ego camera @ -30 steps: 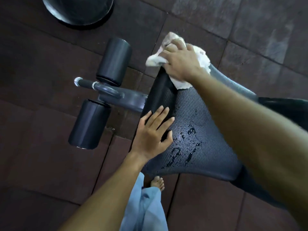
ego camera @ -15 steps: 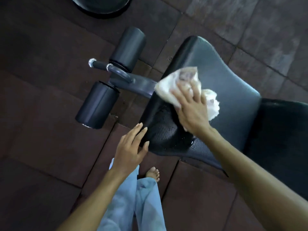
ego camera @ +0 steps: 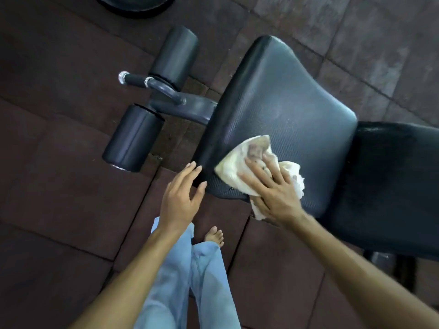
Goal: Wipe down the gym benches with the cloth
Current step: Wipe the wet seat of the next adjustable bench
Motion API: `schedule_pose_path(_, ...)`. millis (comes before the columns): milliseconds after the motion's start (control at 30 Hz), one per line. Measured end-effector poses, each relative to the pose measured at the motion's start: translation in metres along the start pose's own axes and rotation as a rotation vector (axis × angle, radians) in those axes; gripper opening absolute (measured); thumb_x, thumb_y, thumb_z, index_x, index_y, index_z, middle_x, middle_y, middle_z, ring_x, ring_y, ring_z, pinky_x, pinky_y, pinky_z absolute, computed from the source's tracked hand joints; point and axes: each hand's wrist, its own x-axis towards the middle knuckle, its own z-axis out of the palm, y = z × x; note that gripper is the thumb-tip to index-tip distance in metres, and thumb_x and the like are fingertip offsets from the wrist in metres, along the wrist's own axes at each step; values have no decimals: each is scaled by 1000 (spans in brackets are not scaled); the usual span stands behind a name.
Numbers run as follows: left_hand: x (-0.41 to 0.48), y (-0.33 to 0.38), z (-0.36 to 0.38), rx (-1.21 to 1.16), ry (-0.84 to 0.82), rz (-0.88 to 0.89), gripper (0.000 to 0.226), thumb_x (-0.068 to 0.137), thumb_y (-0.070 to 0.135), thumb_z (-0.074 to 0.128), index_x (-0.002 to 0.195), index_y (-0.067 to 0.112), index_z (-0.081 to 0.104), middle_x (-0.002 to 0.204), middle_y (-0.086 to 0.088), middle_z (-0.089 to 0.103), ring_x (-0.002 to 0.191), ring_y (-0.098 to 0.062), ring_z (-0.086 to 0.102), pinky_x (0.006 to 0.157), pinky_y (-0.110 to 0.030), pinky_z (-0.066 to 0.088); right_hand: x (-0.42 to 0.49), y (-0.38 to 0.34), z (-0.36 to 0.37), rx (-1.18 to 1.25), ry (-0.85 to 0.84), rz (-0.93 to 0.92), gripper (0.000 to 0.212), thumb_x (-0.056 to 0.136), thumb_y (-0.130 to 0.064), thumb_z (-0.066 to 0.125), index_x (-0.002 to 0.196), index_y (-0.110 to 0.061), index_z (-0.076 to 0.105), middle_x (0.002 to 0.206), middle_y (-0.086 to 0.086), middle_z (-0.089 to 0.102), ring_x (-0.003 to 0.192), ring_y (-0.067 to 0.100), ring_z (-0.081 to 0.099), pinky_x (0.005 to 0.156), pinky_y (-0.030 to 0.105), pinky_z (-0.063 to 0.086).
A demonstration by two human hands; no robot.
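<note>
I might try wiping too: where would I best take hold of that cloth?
Take the cloth from above, at its crumpled middle where the right hand presses it. It lies spread on the seat pad, so its flat edges give little to pinch; the bunched folds do.

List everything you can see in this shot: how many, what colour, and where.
seat pad: one, dark grey, centre
back pad: one, black, right of the seat pad
foam rollers: two, black, left of the seat pad, one on each side of the frame bar
frame bar: one, grey, running from the rollers to the seat pad
disc: one, black, top edge, cut off; perhaps a weight plate
cloth: one, off-white, on the seat pad's near corner
floor tiles: many, dark brown, all around
trousers: light blue, bottom centre
bare foot: one, below the seat pad
left hand: straight fingers touching the seat pad's edge
right hand: pressing flat on the cloth
</note>
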Motion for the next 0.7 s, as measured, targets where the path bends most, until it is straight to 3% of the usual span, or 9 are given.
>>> schedule_pose_path(67, 1, -1, -5, -25, -51, -17, 45, 92, 39, 51, 127, 12, 60, 137, -2, 55, 129, -10, 48, 103, -36, 43, -16, 48, 0, -62, -58, -139, 60, 86, -38, 45, 145, -31, 37, 154, 0, 38, 141, 34, 30, 100, 48, 37)
schedule_pose_path(100, 3, -1, -9, -29, -71, -19, 44, 92, 37, 54, 127, 13, 60, 137, -1, 54, 129, -10, 47, 102, -36, 44, -18, 63, 0, -43, -40, -19, 58, 87, -38, 45, 144, -32, 37, 152, 1, 42, 139, 35, 33, 98, 51, 41)
schedule_pose_path(167, 6, 1, -15, -16, -91, -7, 40, 91, 31, 60, 126, 12, 61, 135, -1, 55, 127, -10, 49, 104, -30, 42, -7, 61, -1, 68, 77, 455, 52, 88, -35, 45, 140, -31, 44, 148, 3, 47, 137, 35, 38, 95, 54, 46)
schedule_pose_path(233, 11, 4, -17, 17, -117, 7, 39, 90, 28, 61, 124, 9, 61, 131, -3, 57, 126, -13, 50, 107, -22, 35, 14, 22, 5, 100, 227, 836, 50, 87, -33, 44, 136, -29, 52, 148, 1, 47, 138, 34, 38, 101, 52, 41)
schedule_pose_path(267, 14, 6, -19, 34, -135, 12, 40, 91, 31, 58, 124, 8, 60, 129, -4, 57, 125, -14, 50, 107, -21, 34, 24, 3, 8, 81, 254, 918, 51, 87, -34, 44, 137, -30, 52, 150, 0, 45, 139, 33, 37, 104, 51, 36)
schedule_pose_path(333, 17, 11, -22, 71, -191, 19, 48, 89, 39, 51, 124, 8, 59, 124, -5, 56, 122, -14, 50, 105, -22, 35, 25, -16, 8, 85, 212, 855, 52, 88, -36, 43, 139, -32, 49, 151, -1, 44, 139, 34, 35, 103, 50, 33)
schedule_pose_path(467, 52, 15, -29, 179, -238, 95, 47, 88, 42, 47, 118, 8, 61, 110, -6, 56, 104, -22, 57, 94, -32, 45, -8, 23, 3, 14, 129, 434, 53, 88, -47, 47, 139, -35, 43, 149, 0, 45, 134, 31, 35, 93, 49, 44)
schedule_pose_path(600, 150, 22, -16, 246, -331, 363, 41, 91, 36, 48, 119, 9, 60, 117, -8, 59, 111, -25, 56, 92, -50, 47, 9, 33, 4, 144, 188, 658, 64, 75, -51, 54, 137, -33, 52, 152, 4, 41, 139, 33, 32, 110, 46, 32)
schedule_pose_path(700, 236, 42, 1, 371, -479, 551, 51, 93, 41, 45, 136, 14, 52, 143, -9, 47, 133, -26, 43, 103, -48, 39, 29, -10, 9, 168, 370, 939, 60, 73, -44, 60, 130, -25, 62, 147, 7, 48, 137, 36, 39, 102, 49, 42)
